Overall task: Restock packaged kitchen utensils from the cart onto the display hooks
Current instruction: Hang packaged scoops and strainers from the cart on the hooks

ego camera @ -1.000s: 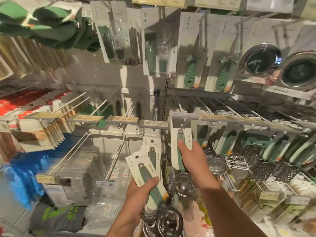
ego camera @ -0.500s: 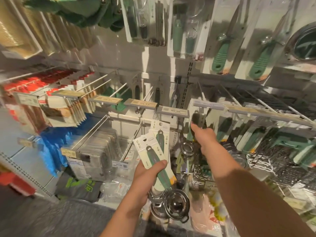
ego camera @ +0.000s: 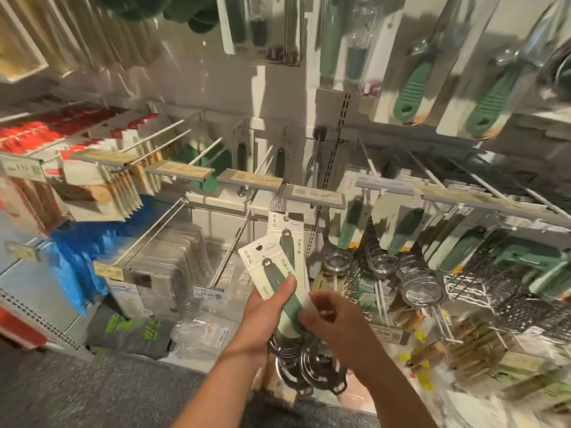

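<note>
Head view: left hand (ego camera: pixel 262 316) wrapped round a small fan of two carded utensil packs (ego camera: pixel 278 273), thumb pressed across the green handle of the front card, the steel strainer bowls (ego camera: pixel 296 366) hanging below the wrist. Right hand (ego camera: pixel 336 316) close in beside the packs, fingers curled toward the lower edge of the rear card; touching it, or possibly just short of it, and slightly blurred, so no firm pinch to be confirmed. Straight ahead and above, the display hooks (ego camera: pixel 367 159) with grey price rails (ego camera: pixel 315 194), matching green-handled strainer packs (ego camera: pixel 398 230) hanging off the right-hand hooks, glass-looking bowls clustered beneath them. Further left, bare hooks (ego camera: pixel 204 149) and red-topped card packs (ego camera: pixel 102 156); cart not in view.

Step in hand, by judgement: peeling one card off the fan for hanging. Best done by pinching the rear card alone, near its lower edge, and sliding it sideways clear of the thumb rather than pulling upward, so the front card stays trapped. Then up to the hook of like goods, hang hole leading, card face outward, pushed back along the wire behind the price rail. Worth watching: dangling bowls snagging neighbouring packs.
</note>
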Tool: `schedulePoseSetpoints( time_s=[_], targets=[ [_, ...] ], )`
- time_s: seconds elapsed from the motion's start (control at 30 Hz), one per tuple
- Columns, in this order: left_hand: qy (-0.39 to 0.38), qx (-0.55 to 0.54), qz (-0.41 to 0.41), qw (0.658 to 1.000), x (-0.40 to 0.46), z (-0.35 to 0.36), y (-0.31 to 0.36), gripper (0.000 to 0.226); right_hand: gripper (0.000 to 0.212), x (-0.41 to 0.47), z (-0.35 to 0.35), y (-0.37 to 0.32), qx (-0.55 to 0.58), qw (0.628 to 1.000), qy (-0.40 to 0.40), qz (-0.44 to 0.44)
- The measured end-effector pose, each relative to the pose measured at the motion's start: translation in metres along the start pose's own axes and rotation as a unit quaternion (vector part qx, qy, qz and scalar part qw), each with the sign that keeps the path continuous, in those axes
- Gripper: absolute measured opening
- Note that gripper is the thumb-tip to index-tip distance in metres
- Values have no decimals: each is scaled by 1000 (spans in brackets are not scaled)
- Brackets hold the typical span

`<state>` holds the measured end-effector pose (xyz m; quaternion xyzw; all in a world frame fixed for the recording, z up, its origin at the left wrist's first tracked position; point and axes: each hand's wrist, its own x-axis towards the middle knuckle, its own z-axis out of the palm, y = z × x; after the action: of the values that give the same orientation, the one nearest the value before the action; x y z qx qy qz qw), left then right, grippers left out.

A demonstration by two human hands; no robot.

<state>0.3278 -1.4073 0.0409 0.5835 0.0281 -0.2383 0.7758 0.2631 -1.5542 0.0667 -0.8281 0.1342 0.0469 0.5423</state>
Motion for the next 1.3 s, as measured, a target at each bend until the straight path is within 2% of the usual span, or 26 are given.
schedulePoseSetpoints(
  time_s=[0.1,0.13,0.27,0.3,0.4,0.6,0.73,0.83,0.93,1.03,1.1,1.17,1.3],
  targets=[
    [-13,-15,-14,1000,1,3,2,61,48,-6,11,2,29,999,6,21],
    [-18,-24,-14,999,1,3,2,64,49,-7,12,2,33,999,21,20],
    [-43,-59,-25,997,2,0,0,54,38,-6,14,10,63,993,88,38],
    [-38,-54,-25,998,1,0,2,59,36,-6,14,11,71,991,103,45],
    [-35,-34,-15,999,2,-1,-2,94,34,-8,16,11,122,983,127,53],
    [-74,-59,-16,995,-1,-6,-6,73,24,-16,13,5,192,965,176,38],
    [-69,-48,4,996,-2,-8,-6,74,14,-25,1,9,222,949,222,24],
    [-59,-20,29,998,-1,-4,-9,58,11,-29,-8,13,239,935,260,21],
    [-70,28,61,995,-6,11,-8,44,15,-31,-19,15,210,931,299,17],
    [-103,68,69,990,-16,30,-4,23,30,-34,-33,15,174,934,313,-4],
    [-126,83,68,986,-18,41,-4,24,32,-36,-46,15,153,931,332,-7],
    [-140,90,75,983,-18,52,-3,31,21,-36,-61,17,132,924,360,14],
    [-153,99,89,979,-16,66,-6,65,13,-35,-77,28,100,926,365,17]
  ],
)
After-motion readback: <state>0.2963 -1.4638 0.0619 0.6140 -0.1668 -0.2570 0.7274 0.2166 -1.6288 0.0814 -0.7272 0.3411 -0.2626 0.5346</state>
